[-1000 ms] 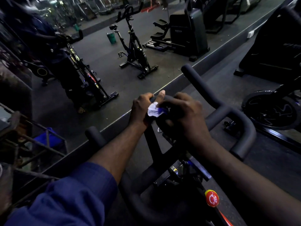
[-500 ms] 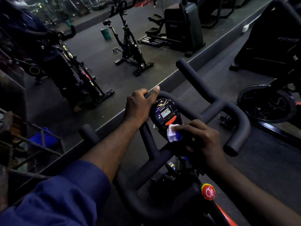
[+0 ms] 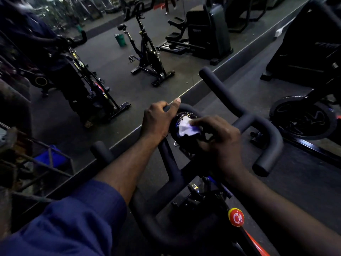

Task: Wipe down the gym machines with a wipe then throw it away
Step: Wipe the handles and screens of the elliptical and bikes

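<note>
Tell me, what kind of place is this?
Most likely a gym. A spin bike and a stepper stand ahead, and the right hand rubs a wipe over the console between another bike's handlebars.

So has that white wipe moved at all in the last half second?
Yes. The right hand has slid the wipe up the round console, from its lower edge onto its face, nearer the left hand gripping the handlebar.

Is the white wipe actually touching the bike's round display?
Touching. Head view shows the right hand pressing the wipe against the display, no gap.
</note>
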Tool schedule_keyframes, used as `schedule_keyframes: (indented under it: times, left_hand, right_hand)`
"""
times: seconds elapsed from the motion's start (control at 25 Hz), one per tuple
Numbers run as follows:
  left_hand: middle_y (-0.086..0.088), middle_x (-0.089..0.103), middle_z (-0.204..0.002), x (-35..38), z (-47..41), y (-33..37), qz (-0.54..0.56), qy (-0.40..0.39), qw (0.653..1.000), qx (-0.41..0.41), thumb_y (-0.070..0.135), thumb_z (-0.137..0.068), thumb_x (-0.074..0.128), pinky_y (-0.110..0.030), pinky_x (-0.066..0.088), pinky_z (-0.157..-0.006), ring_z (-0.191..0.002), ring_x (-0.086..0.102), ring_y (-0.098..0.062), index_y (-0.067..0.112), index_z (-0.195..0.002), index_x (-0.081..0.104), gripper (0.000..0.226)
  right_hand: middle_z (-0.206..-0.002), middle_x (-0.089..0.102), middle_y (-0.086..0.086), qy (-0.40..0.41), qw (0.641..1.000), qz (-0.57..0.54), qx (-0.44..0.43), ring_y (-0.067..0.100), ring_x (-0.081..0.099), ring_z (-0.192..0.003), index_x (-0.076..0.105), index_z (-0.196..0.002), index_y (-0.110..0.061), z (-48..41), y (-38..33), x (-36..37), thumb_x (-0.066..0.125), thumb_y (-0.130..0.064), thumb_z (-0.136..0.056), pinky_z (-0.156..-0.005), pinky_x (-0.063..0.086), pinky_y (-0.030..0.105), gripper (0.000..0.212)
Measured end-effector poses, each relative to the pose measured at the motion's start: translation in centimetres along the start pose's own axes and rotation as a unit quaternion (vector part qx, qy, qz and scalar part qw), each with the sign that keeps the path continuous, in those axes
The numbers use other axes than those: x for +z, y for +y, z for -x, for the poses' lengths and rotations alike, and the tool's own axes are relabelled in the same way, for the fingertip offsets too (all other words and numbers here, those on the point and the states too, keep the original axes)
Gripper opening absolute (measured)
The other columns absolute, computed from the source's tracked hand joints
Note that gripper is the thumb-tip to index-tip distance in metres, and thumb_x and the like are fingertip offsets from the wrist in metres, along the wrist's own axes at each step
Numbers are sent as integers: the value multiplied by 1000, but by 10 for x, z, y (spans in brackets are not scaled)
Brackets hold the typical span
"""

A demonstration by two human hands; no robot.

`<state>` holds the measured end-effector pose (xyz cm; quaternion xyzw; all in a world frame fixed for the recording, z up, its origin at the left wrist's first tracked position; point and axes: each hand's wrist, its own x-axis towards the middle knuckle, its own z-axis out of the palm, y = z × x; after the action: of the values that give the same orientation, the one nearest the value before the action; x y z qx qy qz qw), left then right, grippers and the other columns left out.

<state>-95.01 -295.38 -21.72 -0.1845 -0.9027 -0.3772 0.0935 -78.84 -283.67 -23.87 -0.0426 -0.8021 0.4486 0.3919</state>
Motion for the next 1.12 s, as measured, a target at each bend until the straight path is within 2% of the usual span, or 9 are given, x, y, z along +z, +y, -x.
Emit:
schedule_keyframes:
  times: [0.12,0.28,0.44,0.56,0.76,0.84,0.96,1.04,1.12]
  left_hand:
    - [-1,56,-57,1,-1,-3,14,-1,1000,6,68,-95,59,-34,42,-56,-54,50,-14,7,-71,62,66]
    - [-4,59,-58,3,-2,-5,22,-5,1000,8,71,-93,58,-37,46,-59,-55,50,-16,7,-71,62,68]
    - [0,55,-56,2,-2,-3,18,0,1000,9,69,-95,59,-35,42,-57,-55,50,-17,8,-69,61,66]
    - [0,54,-56,2,-1,-3,9,0,1000,9,70,-95,58,-35,40,-57,-55,50,-15,8,-70,61,67]
    - [-1,56,-58,2,-1,-3,2,-3,1000,10,69,-96,57,-34,38,-57,-56,51,-15,7,-72,63,67]
    - [-3,58,-59,1,0,-1,4,-5,1000,5,70,-95,57,-35,40,-57,-57,53,-16,7,-72,62,68]
    - [-1,53,-56,1,-1,1,3,-7,1000,-12,69,-96,56,-36,39,-57,-57,51,-18,7,-71,60,68]
    - [-1,54,-56,0,-1,3,9,-12,1000,-25,65,-100,53,-35,35,-59,-61,54,-20,11,-66,59,65]
    - [-2,58,-58,-2,-3,4,25,-24,999,-39,62,-105,49,-33,33,-61,-64,57,-20,15,-60,57,65]
  right_hand:
    - [-115,68,0,-80,994,30,-68,13,66,-103,78,-113,-15,2,-1,-6,76,-30,-90,-90,50,21,27]
    - [-114,68,1,-82,995,38,-45,15,64,-106,79,-112,-16,-4,1,-7,74,-39,-86,-92,48,20,35]
    - [-92,72,-7,-105,994,40,-12,3,66,-84,83,-98,-23,-19,-3,-13,82,-18,-68,-77,46,13,31]
    - [-78,72,-7,-95,995,32,18,5,65,-69,83,-89,-27,-32,-6,-17,73,-32,-65,-68,47,15,27]
    - [-76,71,-1,-120,991,52,-6,8,61,-65,84,-89,-25,-36,-8,-20,67,-23,-63,-66,49,26,32]
    - [-80,73,-2,-144,989,41,-9,8,62,-69,84,-91,-25,-35,-5,-21,66,-25,-66,-68,49,22,31]
    - [-91,74,-2,-109,991,79,-26,17,65,-86,84,-93,-25,-39,5,-21,75,-22,-66,-79,52,34,28]
    - [-110,73,1,-138,984,50,-99,21,62,-107,82,-101,-20,-35,-3,-12,83,-16,-77,-93,47,27,24]
    - [-119,71,3,-199,961,37,-190,21,57,-116,80,-112,-16,-40,-10,-5,77,-22,-90,-100,43,25,23]
